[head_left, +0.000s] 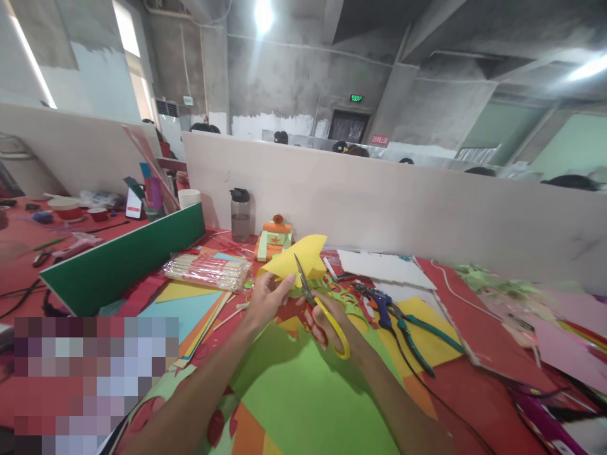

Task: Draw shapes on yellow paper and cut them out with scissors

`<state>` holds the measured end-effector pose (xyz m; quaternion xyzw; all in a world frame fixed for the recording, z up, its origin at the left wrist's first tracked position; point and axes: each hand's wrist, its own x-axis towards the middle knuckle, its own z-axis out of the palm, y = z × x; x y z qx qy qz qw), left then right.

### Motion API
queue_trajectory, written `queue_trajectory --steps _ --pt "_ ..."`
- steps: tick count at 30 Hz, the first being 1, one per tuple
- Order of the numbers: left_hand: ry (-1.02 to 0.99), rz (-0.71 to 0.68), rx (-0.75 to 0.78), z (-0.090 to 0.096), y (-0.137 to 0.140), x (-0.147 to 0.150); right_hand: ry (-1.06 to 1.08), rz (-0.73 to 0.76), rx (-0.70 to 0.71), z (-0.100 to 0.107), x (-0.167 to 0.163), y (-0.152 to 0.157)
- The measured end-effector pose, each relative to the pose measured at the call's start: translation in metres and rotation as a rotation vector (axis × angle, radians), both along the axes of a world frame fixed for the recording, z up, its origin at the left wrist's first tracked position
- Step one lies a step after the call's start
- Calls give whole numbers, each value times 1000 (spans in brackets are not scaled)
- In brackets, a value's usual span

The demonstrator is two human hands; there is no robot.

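Note:
Between the thumb and fingers of my left hand (269,297) is a curved yellow sheet of paper (303,253), raised above the table. My right hand (327,319) grips a pair of scissors (336,323) with yellow handles, fingers through the loops. The blades point up and away, lying against the yellow paper; whether they are parted I cannot tell. Under both forearms lies a large green sheet (322,385). Just beyond the yellow paper stands a small orange and pale green paper model (275,239) with a star on it.
A glue gun (382,306) and green-handled pliers (417,335) lie to the right. Left are wrapped wooden sticks (208,270), coloured paper (183,313) and a green board (128,259). A bottle (240,215) stands by the white partition (379,196). Heads of people show beyond it.

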<state>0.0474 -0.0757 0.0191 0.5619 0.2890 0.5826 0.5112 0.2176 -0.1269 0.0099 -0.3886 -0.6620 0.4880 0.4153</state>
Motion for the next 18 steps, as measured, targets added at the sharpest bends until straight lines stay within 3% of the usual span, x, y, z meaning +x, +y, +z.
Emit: queue_trajectory --steps 8,18 --pt "33 -17 14 0 0 -1 2 -20 -1 0 -1 0" --pt "51 -14 28 -3 3 -2 20 -61 -113 -5 0 6"
